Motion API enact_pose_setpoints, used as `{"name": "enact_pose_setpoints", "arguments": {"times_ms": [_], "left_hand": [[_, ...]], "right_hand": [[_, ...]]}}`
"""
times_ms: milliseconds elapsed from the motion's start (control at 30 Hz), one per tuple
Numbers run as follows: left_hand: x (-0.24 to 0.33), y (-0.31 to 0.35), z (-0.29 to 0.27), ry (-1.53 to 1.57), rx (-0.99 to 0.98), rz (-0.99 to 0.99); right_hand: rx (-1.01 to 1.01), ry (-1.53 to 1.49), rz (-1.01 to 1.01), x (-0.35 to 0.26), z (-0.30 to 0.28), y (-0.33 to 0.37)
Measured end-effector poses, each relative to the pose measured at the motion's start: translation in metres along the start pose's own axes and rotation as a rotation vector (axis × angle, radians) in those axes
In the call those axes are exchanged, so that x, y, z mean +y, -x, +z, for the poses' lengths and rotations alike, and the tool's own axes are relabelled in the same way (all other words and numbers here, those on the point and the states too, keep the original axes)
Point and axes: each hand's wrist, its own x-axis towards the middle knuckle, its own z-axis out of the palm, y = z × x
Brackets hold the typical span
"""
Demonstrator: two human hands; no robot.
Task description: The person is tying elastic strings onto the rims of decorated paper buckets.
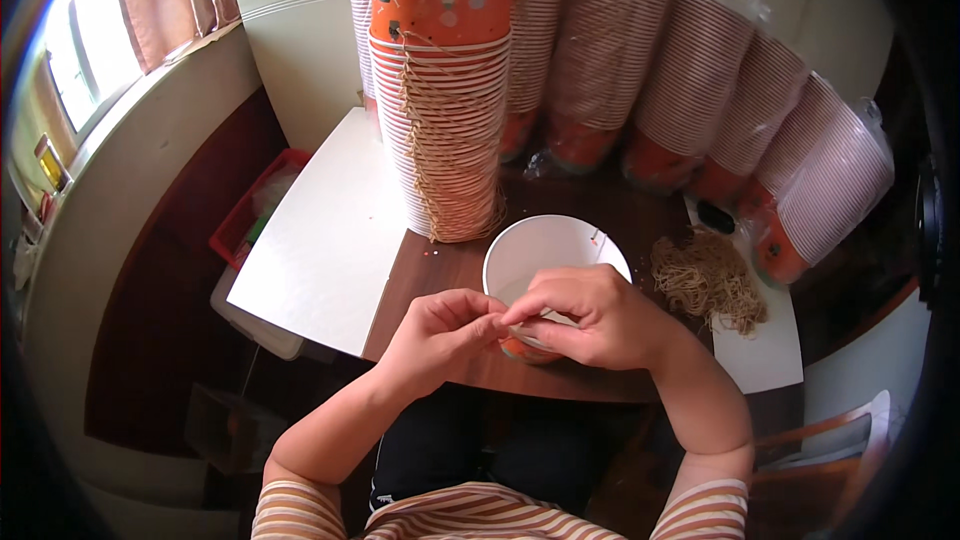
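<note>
An orange paper bucket (pixel 540 245) with a white inside stands in front of me on the brown table, its mouth facing up. At its near rim my left hand (pixel 440 335) and my right hand (pixel 590 315) meet, thumbs and fingertips pinched together. Whatever lies between the fingertips is too small and covered to make out. A short bit of string shows on the bucket's far right rim. To the right lies a loose heap of tan twine (pixel 708 280). Behind on the left rises a tall upside-down stack of paper buckets (pixel 455 140), twine loops hanging down its side.
Several plastic-wrapped stacks of buckets (pixel 690 80) line the table's back and right. White boards (pixel 320 240) flank the brown tabletop (pixel 430 290). A small black object (pixel 714 216) lies near the twine. A red crate (pixel 262 205) sits left, and a chair (pixel 850 450) at lower right.
</note>
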Motion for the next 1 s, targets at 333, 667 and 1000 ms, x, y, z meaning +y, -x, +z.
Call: {"name": "enact_pose_setpoints", "arguments": {"times_ms": [333,667,1000], "left_hand": [[-0.003,0.004,-0.001,0.011,-0.008,0.019],[-0.016,0.003,-0.004,-0.012,0.029,0.13],[-0.015,0.006,0.003,-0.153,0.038,0.185]], "right_hand": [[-0.005,-0.278,0.213,0.005,0.007,-0.022],[0.386,0.451,-0.075,0.009,0.014,0.006],[0.155,0.294,0.024,0.009,0.023,0.017]]}}
